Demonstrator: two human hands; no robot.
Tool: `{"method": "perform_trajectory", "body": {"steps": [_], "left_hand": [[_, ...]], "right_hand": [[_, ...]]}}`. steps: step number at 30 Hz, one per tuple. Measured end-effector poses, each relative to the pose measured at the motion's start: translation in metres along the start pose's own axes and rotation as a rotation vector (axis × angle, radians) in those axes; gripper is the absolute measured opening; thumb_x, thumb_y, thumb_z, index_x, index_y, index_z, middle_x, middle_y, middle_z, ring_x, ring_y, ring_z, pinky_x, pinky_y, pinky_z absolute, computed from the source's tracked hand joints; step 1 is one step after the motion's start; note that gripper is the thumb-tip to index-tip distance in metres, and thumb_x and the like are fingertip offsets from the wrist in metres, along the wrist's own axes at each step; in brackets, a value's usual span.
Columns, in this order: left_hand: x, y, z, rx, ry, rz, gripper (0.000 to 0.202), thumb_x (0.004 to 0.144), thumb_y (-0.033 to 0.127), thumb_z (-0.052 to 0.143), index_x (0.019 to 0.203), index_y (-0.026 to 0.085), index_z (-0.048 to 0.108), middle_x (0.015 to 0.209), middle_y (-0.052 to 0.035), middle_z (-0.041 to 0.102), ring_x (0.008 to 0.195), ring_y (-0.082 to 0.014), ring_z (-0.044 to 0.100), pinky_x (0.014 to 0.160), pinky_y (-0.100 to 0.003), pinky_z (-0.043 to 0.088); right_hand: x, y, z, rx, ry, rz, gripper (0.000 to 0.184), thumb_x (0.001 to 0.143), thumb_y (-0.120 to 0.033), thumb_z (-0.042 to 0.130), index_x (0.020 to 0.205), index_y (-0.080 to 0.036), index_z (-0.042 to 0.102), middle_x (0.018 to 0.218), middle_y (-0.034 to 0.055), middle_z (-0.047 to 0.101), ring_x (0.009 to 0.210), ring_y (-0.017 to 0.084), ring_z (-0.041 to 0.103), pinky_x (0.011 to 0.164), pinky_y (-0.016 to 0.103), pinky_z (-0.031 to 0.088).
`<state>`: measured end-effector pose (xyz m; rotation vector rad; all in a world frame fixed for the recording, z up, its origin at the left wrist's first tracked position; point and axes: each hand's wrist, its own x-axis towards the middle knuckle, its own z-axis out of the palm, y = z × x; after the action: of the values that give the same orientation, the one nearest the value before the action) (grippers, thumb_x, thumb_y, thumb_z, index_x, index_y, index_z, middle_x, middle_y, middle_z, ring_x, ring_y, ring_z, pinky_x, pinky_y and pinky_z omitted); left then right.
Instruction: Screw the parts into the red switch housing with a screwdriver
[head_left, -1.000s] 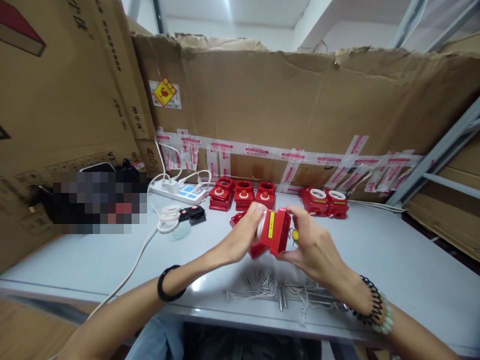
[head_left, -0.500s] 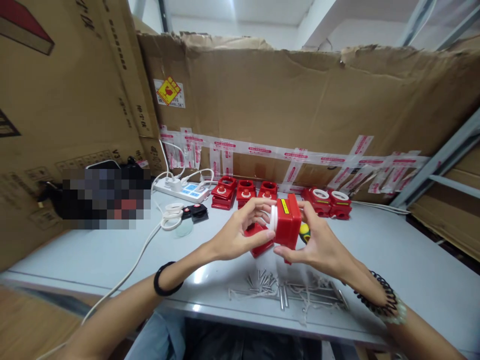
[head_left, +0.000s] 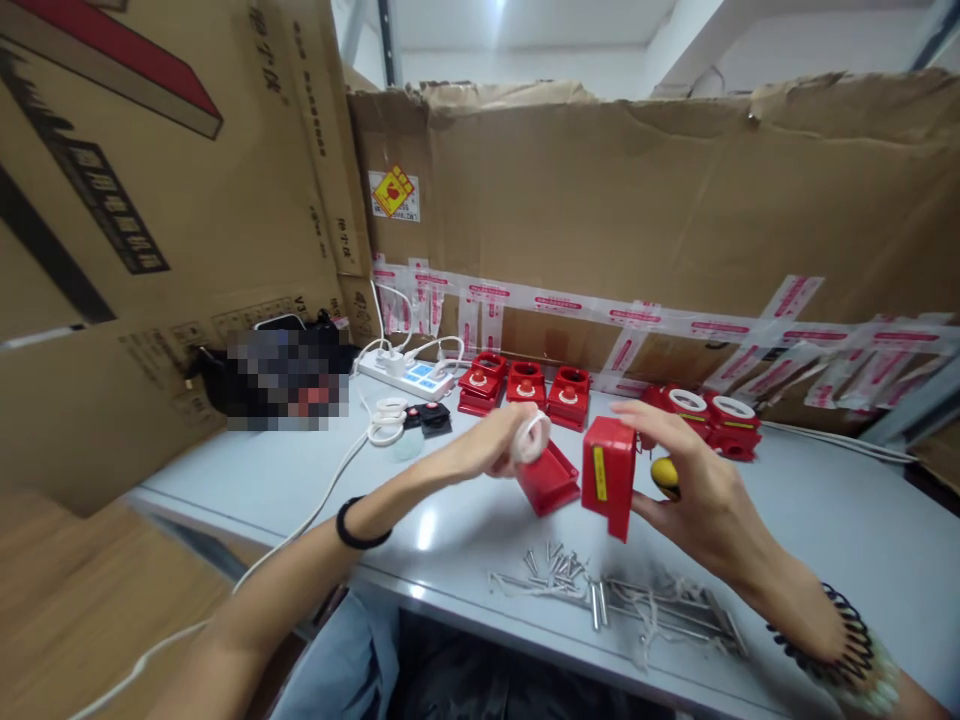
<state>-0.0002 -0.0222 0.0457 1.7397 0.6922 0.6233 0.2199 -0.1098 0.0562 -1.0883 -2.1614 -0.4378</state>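
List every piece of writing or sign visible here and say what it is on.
Nothing reads clearly.
Big carton: black printed characters, too blurred; possibly "V3" near its base.
Yellow-and-red diamond sticker on the cardboard wall: symbol only, its text too small.
Printed tape: red print, unreadable.
Red housing in the right hand: yellow label, unreadable.

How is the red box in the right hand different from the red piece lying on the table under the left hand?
The red box is held up off the table in the right hand, while the red piece lies tilted on the table. The red box shows a yellow label on its side; the red piece shows none. The red box looks deeper, the red piece flatter. Both are the same red plastic.
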Motion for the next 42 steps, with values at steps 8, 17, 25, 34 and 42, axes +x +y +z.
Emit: {"method": "perform_trajectory", "body": {"steps": [8,17,25,34,42], "left_hand": [[-0.047,-0.034,-0.114,1.239,0.634,-0.431,0.049,0.082,0.054,0.036,0.109,0.017,0.054,0.100,-0.0135,0.062,0.098,-0.0321,0.057,0.076,-0.037,0.043],[-0.050,-0.065,-0.131,1.287,0.432,-0.351,0.058,0.083,0.055,0.037,0.129,0.019,0.045,0.112,-0.0148,0.053,0.109,-0.0339,0.049,0.089,-0.044,0.041],[-0.015,0.008,-0.035,0.986,0.126,0.548,0.075,0.081,0.034,0.057,0.142,0.028,0.013,0.148,-0.0074,0.021,0.134,-0.0251,0.024,0.109,-0.041,0.028],[0.031,-0.008,-0.034,1.118,-0.042,0.510,0.064,0.072,0.016,0.063,0.129,0.027,0.038,0.137,-0.0085,0.040,0.121,-0.0270,0.043,0.096,-0.043,0.038],[0.048,-0.024,-0.042,0.940,-0.364,0.261,0.078,0.059,0.023,0.073,0.129,0.024,0.039,0.129,-0.0084,0.046,0.113,-0.0269,0.048,0.093,-0.038,0.041]], "right_hand": [[0.003,0.003,0.003,0.097,-0.131,0.201,0.068,0.070,-0.023,0.066,0.129,-0.024,0.034,0.119,0.0082,0.057,0.099,0.023,0.060,0.073,0.033,0.053],[0.009,0.002,0.000,0.351,-0.203,0.349,0.070,0.074,-0.040,0.064,0.135,-0.021,0.035,0.122,0.0089,0.057,0.102,0.022,0.057,0.085,0.036,0.048],[0.035,0.023,0.011,0.821,-0.657,0.577,0.042,0.085,-0.055,0.042,0.089,-0.017,0.060,0.072,0.0023,0.061,0.057,0.011,0.054,0.049,0.023,0.044],[0.062,0.033,0.035,0.735,-0.753,0.706,0.056,0.079,-0.069,0.037,0.081,-0.017,0.058,0.056,-0.0022,0.050,0.038,0.007,0.039,0.033,0.022,0.030],[0.036,0.015,0.044,0.239,-0.539,0.457,0.081,0.060,-0.065,0.063,0.123,-0.016,0.049,0.094,0.0097,0.066,0.078,0.022,0.059,0.063,0.031,0.042]]}}
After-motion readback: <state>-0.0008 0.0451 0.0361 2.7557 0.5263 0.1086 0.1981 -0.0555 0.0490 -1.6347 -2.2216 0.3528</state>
